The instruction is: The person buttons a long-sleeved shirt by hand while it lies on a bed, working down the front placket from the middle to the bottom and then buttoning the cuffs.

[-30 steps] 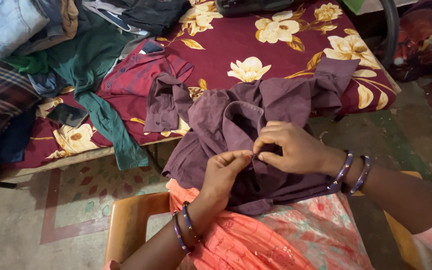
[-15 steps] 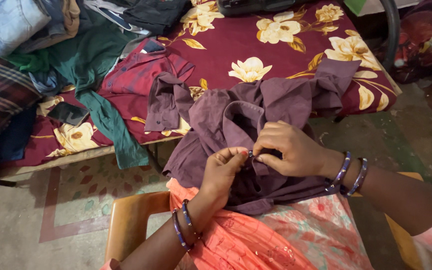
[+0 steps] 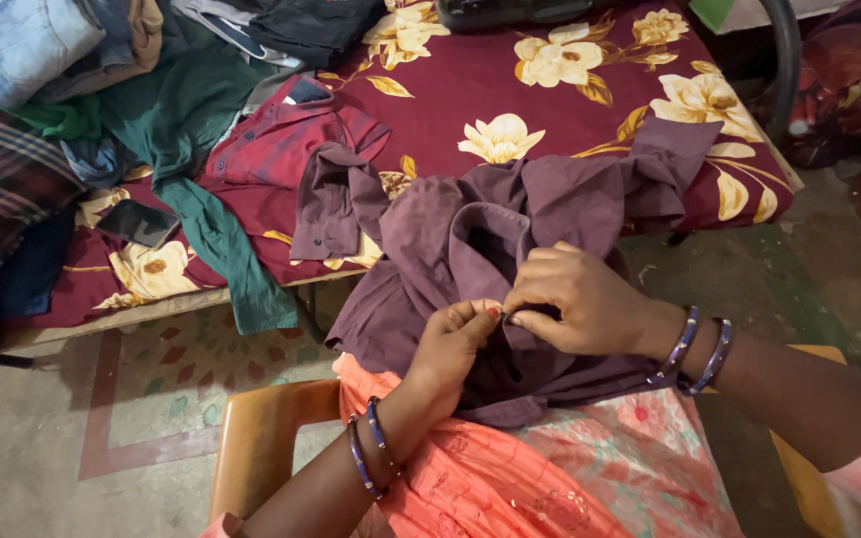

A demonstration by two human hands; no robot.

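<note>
**stitchwatcher:** ok so both hands are on the purple shirt, meeting at its front edge. Left hand comes up from 7 o'clock, thumb and forefinger pressed together, pinching a bit of the fabric. Right hand comes in from 4 o'clock, fingers curled, tips nipping the same spot. Fingertips of the two are basically touching. Can't tell if there's a button or needle between them, too small.

**lurker_22:** anything diff vs a sec ago?

**stitchwatcher:** barely. Hands stayed put on that same spot, left fingertips closed in a tad nearer to the right ones, and the view drifted a hair. Imo that means fiddly work at one point is ongoing, not finished, nothing let go.

**lurker_22:** pose?

**stitchwatcher:** wrists bent inward, forearms converging. Blue bangles on the left wrist and the right wrist. Shirt lies half on the lap, over the orange dress, upper half draped up at 12 onto the bed w/ the maroon floral sheet.

**lurker_22:** rest of the scene?

**stitchwatcher:** red shirt at 10, green garment beyond it hanging off the edge, a phone at 9, more clothes piled far top left. Wooden chair under the person.
</note>
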